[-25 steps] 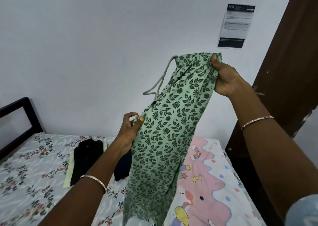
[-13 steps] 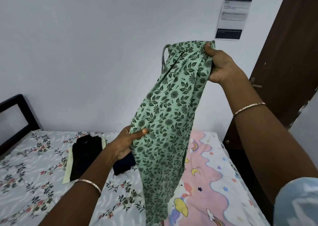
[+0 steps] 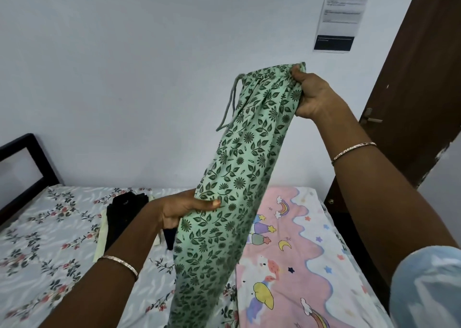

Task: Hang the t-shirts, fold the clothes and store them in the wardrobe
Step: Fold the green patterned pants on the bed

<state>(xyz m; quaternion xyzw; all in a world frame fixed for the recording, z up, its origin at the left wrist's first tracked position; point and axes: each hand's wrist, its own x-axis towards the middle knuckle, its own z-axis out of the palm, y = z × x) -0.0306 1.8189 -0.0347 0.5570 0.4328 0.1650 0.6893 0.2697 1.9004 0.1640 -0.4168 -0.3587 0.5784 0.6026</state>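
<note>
Left hand lower on trousers

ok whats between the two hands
Only the green leaf-print trousers, from the right hand at the waistband down to the left hand; head view.

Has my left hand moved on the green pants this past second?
Yes. The left hand has dropped on the green pants, from level with the far edge of the bed to below it.
</note>
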